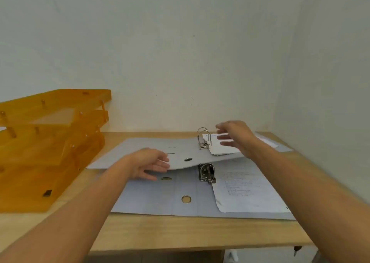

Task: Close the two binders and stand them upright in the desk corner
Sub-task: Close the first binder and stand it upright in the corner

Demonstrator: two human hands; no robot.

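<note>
Two grey lever-arch binders lie open on the wooden desk, one overlapping the other. The far binder rests partly on top of the near binder; each has metal rings and white paper on its right side. My left hand is at the front edge of the far binder's left cover, fingers under it and thumb on top. Above that binder's paper, near the rings, my right hand hovers with fingers spread and nothing in it.
An orange stacked letter tray stands on the desk's left side, close to the far binder's left cover. White walls meet at the desk's back right corner. The desk's front edge runs below the near binder.
</note>
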